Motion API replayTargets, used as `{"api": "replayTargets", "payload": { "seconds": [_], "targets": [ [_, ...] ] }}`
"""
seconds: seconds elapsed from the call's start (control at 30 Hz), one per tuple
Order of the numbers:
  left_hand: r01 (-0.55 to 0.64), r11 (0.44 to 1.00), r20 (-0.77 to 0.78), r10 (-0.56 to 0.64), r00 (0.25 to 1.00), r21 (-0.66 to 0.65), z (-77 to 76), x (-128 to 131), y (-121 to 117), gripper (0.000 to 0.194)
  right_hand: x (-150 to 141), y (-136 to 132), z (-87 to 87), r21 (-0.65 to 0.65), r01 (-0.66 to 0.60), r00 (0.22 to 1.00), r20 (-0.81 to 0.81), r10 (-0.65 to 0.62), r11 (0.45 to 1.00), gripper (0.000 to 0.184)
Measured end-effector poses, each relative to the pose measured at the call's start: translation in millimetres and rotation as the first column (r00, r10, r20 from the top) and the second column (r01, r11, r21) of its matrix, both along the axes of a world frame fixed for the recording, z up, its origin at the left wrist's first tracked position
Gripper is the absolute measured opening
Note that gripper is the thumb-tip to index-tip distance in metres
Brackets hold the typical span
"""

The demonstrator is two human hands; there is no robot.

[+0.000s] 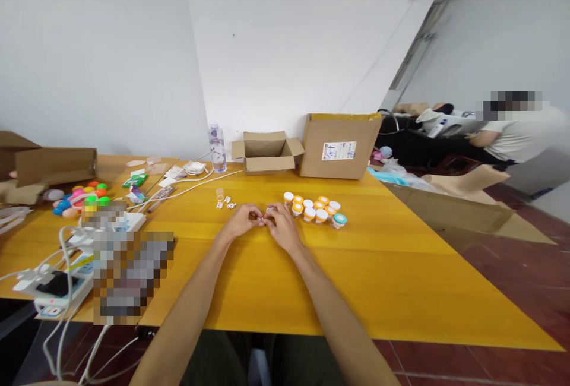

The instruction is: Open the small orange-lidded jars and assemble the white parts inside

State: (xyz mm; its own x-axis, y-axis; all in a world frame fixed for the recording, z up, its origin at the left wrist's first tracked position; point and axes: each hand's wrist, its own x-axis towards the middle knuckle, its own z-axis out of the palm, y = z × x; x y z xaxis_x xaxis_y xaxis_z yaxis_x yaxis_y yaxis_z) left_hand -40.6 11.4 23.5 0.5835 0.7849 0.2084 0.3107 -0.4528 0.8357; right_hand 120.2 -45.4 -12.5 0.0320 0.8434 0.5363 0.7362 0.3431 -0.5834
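Observation:
My left hand [244, 220] and my right hand [279, 222] meet over the yellow table [401, 279], fingers pinched together on a small white item [266, 216] too small to name. Just right of my hands stands a cluster of several small jars [314, 208] with orange lids and one teal lid. To the left of my hands lie a few tiny white pieces [228, 203] and a small clear cup [219, 193].
An open small cardboard box [267, 152], a larger box [341, 145] and a water bottle [217, 147] stand at the wall. Coloured balls [82, 196], cables and a power strip [56, 291] fill the left. A person in white [521, 133] sits at the far right.

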Motion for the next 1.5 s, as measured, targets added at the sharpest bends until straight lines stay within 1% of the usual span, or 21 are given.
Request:
{"api": "replayTargets", "payload": {
  "seconds": [0.17,0.3,0.47,0.83,1.07,1.23,1.5],
  "targets": [
    [-0.010,1.000,0.023,0.011,1.000,-0.026,-4.5,0.0,2.0,0.007,0.0,1.6,-2.7,0.030,-0.031,0.999,-0.033,0.032,0.999,0.015],
    [-0.006,0.997,0.057,0.010,0.998,-0.080,-8.6,0.3,3.9,0.013,-0.4,2.5,-3.8,0.031,-0.038,0.997,-0.060,0.040,0.999,0.016],
    [0.010,0.992,0.069,-0.002,0.998,-0.126,-9.9,-0.3,4.6,0.017,-0.3,2.7,-4.8,0.032,-0.047,0.996,-0.074,0.050,0.998,0.015],
    [0.021,0.996,0.051,-0.016,0.999,-0.084,-7.1,-2.2,6.2,0.015,0.8,3.3,-5.3,0.010,-0.060,0.996,-0.072,0.060,0.998,0.016],
    [0.017,0.998,0.033,-0.015,0.999,-0.063,-4.1,-1.8,4.1,0.011,-0.5,2.8,-2.8,0.007,-0.060,0.995,-0.084,0.060,0.998,0.017],
    [0.017,0.999,0.007,-0.017,1.000,-0.038,-3.5,-2.4,4.2,0.012,-0.4,1.7,-1.1,-0.011,-0.064,0.994,-0.087,0.063,0.998,0.017],
    [0.035,0.999,0.012,-0.034,0.999,-0.029,-1.4,-1.1,2.0,0.010,-1.0,1.2,0.4,-0.028,-0.054,0.996,-0.067,0.052,0.998,0.015]
  ]
}}
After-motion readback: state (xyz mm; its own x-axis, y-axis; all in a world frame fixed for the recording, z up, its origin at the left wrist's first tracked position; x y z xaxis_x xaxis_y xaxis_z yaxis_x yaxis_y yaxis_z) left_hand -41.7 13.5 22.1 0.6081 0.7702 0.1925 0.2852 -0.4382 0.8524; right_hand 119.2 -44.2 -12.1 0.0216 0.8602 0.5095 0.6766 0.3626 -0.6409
